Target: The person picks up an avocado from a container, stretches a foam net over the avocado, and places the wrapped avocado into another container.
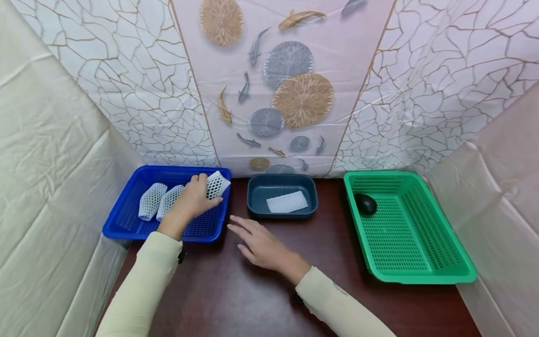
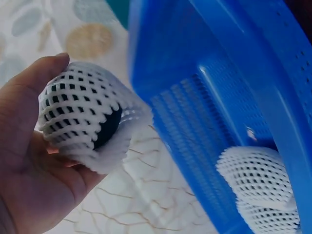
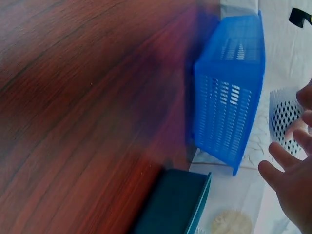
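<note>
My left hand grips a dark rounded fruit in a white foam net, thumb on one side and fingers on the other. It is held over the right part of the blue basket. The net's near end gapes, baring some of the dark skin. Two more white-netted pieces lie in that basket, left of the hand. My right hand hovers over the table in front of the small dark teal tray, fingers extended and holding nothing.
A flat white foam net lies in the teal tray at the back centre. To the right stands a green basket with one black oval fruit near its left wall. Fabric walls border the table on the sides and back.
</note>
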Motion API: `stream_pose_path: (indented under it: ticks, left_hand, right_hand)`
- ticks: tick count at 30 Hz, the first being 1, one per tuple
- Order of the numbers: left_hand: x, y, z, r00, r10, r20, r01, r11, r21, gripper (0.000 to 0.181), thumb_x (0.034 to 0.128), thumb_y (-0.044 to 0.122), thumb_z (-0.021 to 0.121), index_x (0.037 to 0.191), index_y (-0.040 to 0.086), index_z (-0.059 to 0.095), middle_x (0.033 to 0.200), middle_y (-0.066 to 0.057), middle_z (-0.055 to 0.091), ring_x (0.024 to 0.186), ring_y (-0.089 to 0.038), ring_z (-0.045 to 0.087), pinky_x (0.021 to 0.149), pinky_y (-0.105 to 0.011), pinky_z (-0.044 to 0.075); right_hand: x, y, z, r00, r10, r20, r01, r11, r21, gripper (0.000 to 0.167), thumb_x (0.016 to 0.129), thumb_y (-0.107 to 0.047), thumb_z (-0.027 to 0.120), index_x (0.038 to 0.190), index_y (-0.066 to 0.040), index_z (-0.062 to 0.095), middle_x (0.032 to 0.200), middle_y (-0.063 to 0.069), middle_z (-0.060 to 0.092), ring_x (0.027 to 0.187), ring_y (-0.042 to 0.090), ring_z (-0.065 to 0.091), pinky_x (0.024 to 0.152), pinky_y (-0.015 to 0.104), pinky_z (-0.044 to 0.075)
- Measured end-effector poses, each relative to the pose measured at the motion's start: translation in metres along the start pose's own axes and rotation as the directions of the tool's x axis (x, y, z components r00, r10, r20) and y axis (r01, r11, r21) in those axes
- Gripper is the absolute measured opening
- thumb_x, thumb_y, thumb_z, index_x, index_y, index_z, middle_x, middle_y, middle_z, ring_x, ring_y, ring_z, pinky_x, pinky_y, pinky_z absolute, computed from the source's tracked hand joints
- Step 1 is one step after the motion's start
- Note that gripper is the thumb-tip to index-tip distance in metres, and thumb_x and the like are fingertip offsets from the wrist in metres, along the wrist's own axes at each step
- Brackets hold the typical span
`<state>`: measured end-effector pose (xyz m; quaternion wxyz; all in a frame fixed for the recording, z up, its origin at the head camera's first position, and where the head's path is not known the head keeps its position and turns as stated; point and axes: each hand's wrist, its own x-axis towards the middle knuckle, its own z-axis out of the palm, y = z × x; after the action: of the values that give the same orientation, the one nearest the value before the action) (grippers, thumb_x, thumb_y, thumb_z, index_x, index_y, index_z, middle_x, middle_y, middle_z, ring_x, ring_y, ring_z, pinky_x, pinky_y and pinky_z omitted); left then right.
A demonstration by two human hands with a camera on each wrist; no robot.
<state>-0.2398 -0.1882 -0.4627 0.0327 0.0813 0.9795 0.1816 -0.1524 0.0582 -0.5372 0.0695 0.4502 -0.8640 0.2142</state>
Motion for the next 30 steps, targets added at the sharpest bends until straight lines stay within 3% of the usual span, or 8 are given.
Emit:
stream_pose_path:
  ticks: [5,10,14,20,30]
  left_hand:
    - [0.018,-0.017,-0.002,0.987,-0.085,0.134,0.088,0.996,-0.018,0.104,0.093,0.046,0.072,0.156,-0.015,0.016,0.158,-0.045,0.02,0.14,-0.062,0.036,0.108,-0.068,0.041]
    - [0.03,-0.03,0.001,0.971,-0.146,0.191,0.145,0.989,0.02,0.106,0.0944,0.046,0.069,0.157,-0.017,0.012,0.157,-0.047,0.017,0.14,-0.063,0.034,0.108,-0.069,0.04]
    - [0.034,-0.041,0.008,0.955,-0.2,0.218,0.186,0.979,0.083,0.102,0.0948,0.045,0.069,0.155,-0.018,0.016,0.154,-0.048,0.025,0.137,-0.062,0.039,0.108,-0.068,0.041]
    - [0.039,-0.049,0.021,0.946,-0.233,0.227,0.204,0.969,0.141,0.094,0.0945,0.042,0.07,0.15,-0.02,0.027,0.145,-0.044,0.044,0.131,-0.059,0.048,0.105,-0.065,0.045]
    - [0.044,-0.055,0.029,0.916,-0.3,0.267,0.256,0.948,0.187,0.071,0.0933,0.035,0.074,0.137,-0.017,0.053,0.138,-0.043,0.05,0.12,-0.054,0.059,0.095,-0.061,0.053]
  right_hand:
    - [0.01,-0.001,0.012,0.995,-0.002,0.095,0.005,1.0,-0.029,0.064,0.102,-0.021,0.064,0.159,-0.012,0.038,0.17,0.009,0.028,0.148,0.023,0.043,0.116,0.043,0.043]
    - [0.015,-0.001,0.025,0.983,0.01,0.181,-0.002,0.999,-0.048,0.07,0.103,-0.026,0.062,0.164,-0.02,0.028,0.173,0.004,0.018,0.147,0.023,0.044,0.114,0.043,0.045]
    - [0.02,-0.004,0.033,0.97,0.021,0.243,-0.013,0.999,-0.034,0.071,0.105,-0.03,0.058,0.166,-0.025,0.02,0.175,-0.001,0.009,0.148,0.022,0.044,0.113,0.044,0.045]
    - [0.022,-0.004,0.04,0.961,0.032,0.275,-0.021,0.999,-0.041,0.072,0.105,-0.03,0.058,0.166,-0.026,0.019,0.175,-0.002,0.007,0.146,0.022,0.045,0.112,0.044,0.046]
    - [0.024,-0.012,0.038,0.945,0.066,0.319,-0.048,0.997,-0.063,0.074,0.104,-0.03,0.06,0.166,-0.025,0.02,0.175,-0.004,0.002,0.139,0.024,0.054,0.109,0.042,0.048]
